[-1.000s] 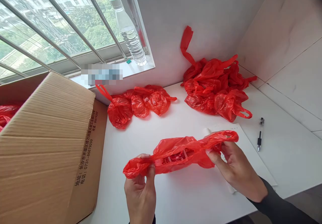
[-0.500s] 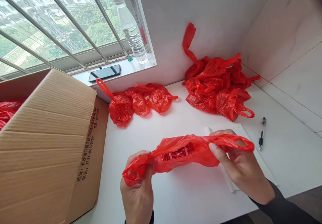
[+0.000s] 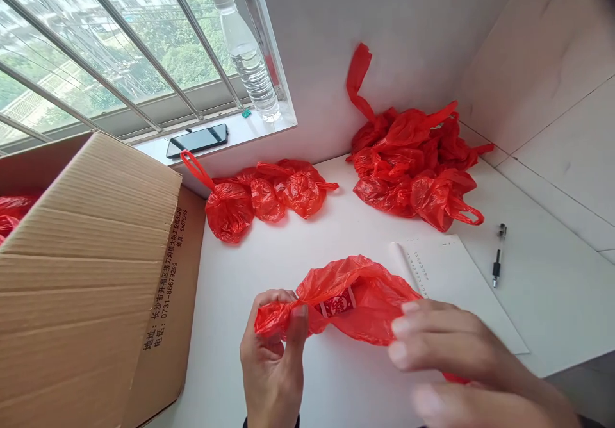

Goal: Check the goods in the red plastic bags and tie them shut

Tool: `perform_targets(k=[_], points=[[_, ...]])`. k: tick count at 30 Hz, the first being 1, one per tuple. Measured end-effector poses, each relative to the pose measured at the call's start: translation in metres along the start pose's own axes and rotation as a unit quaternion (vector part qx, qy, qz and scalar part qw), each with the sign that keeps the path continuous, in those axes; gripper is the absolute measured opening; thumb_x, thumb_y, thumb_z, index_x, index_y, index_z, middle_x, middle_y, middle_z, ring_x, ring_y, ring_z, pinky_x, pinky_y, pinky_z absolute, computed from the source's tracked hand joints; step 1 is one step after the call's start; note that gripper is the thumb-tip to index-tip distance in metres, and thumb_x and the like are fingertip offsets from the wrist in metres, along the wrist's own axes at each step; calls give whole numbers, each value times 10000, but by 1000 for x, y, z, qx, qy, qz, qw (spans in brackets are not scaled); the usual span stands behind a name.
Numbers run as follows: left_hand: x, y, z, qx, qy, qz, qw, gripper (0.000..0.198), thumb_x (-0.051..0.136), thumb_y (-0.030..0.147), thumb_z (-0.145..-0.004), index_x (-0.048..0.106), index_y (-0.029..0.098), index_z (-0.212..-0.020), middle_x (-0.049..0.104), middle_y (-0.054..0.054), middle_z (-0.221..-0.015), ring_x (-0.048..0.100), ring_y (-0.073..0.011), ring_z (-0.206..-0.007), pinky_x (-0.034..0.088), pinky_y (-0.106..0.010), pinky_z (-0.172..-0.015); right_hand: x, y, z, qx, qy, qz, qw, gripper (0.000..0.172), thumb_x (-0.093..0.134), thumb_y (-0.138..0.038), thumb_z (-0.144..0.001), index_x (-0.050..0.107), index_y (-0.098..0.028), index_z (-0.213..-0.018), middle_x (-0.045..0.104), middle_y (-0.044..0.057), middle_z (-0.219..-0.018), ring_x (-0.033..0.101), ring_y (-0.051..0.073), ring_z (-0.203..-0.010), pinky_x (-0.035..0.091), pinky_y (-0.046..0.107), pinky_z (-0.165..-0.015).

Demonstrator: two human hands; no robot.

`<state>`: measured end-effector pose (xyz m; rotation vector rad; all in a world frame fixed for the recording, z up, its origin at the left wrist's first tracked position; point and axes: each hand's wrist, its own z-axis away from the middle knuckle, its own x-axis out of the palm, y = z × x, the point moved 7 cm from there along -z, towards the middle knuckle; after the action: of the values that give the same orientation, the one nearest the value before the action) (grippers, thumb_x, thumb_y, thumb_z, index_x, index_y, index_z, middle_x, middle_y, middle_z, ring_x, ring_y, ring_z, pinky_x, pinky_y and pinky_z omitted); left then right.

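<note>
In the middle of the table a thin red plastic bag hangs with its mouth spread. Inside it shows a small red-and-white packet with printed lettering; the rest of the packet is hidden by the bag. My left hand pinches the bunched left handle of the bag between thumb and fingers. Over the bag's right side is my right hand, slightly blurred, its fingers stretched out and the thumb apart. A bit of red plastic peeks out beneath that hand; whether the fingertips touch the bag I cannot tell.
Knotted red bags lie along the wall, beside a bigger heap of red bags. A cardboard box stands at left. An open notebook and a pen lie right. The windowsill holds a phone and a water bottle.
My right hand has let go of the bag's right handle and moved nearer and lower, fingers spreading. The bag's mouth has slackened wider. My left hand has shifted slightly right, still gripping.
</note>
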<state>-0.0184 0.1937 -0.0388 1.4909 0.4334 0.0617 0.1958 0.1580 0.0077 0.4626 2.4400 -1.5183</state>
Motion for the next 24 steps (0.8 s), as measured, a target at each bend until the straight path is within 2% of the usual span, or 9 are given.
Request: perform_targets(k=[1, 4, 7, 11, 14, 16, 19, 22, 24], points=[[1, 0, 0, 9, -3, 4, 1000, 196, 695, 407, -866, 651, 217, -861, 626, -21, -890, 624, -146, -748, 547, -214, -625, 9, -3, -4, -46, -22, 19, 999, 371, 459, -88, -928, 536, -376, -1149, 687, 29, -995, 666, 258, -961, 543, 496, -913], [-1, -1, 1, 16, 12, 6, 1000, 165, 709, 381, -859, 687, 219, -877, 648, -23, -918, 652, -156, -809, 559, -203, -655, 61, 26, -11, -65, -244, 138, 958, 215, 452, -115, -948, 590, -241, -1054, 685, 50, -860, 666, 238, -761, 562, 399, -665], [-9, -7, 4, 2, 41, 0, 999, 157, 728, 371, -840, 711, 221, -882, 671, -25, -936, 658, -169, -865, 560, -203, -701, 81, 70, -10, -33, -333, 284, 898, 203, 467, -84, -879, 623, -212, -857, 631, 50, -668, 620, 247, -552, 467, 382, -479], [-16, -27, 6, -38, 14, 38, 998, 158, 692, 361, -878, 720, 237, -972, 654, -36, -1127, 622, -187, -1032, 547, -220, -819, 74, 86, -9, -13, -342, 292, 893, 67, 557, -214, -896, 623, -225, -905, 653, 41, -694, 617, 241, -535, 431, 357, -461], [-18, -39, 4, -69, -8, 80, 994, 141, 665, 344, -902, 704, 249, -999, 591, -26, -1236, 590, -181, -1075, 541, -228, -846, 65, 85, -14, 27, -343, 238, 908, 292, 499, -477, -980, 582, -244, -824, 631, 9, -666, 625, 224, -585, 449, 343, -515], [-16, -41, 1, -83, -12, 111, 990, 104, 659, 318, -900, 693, 244, -964, 585, -21, -1172, 587, -167, -1024, 539, -216, -815, 64, 89, -18, 58, -347, 219, 910, 412, 375, -417, -1037, 495, -243, -684, 545, -21, -566, 554, 173, -512, 395, 308, -485], [-5, -34, 1, -102, -42, 136, 985, 102, 639, 328, -898, 657, 238, -939, 585, -22, -1080, 596, -159, -928, 538, -217, -748, 71, 99, -21, 64, -356, 234, 902, 414, 342, -235, -1018, 456, -232, -620, 458, -31, -506, 414, 132, -410, 310, 293, -430], [8, -28, 6, -119, -79, 75, 987, 222, 679, 390, -865, 593, 250, -1014, 614, -16, -952, 622, -161, -795, 528, -239, -665, 86, 107, -19, 39, -363, 221, 904, 254, 443, -166, -946, 587, -214, -741, 590, 4, -634, 529, 159, -509, 412, 295, -488], [11, -26, 10, -113, -70, 6, 991, 305, 712, 374, -830, 551, 265, -1065, 612, 14, -840, 603, -142, -666, 498, -238, -599, 95, 108, -15, 19, -360, 206, 910, 181, 484, -133, -910, 646, -211, -894, 691, 46, -858, 647, 211, -750, 515, 322, -651]])
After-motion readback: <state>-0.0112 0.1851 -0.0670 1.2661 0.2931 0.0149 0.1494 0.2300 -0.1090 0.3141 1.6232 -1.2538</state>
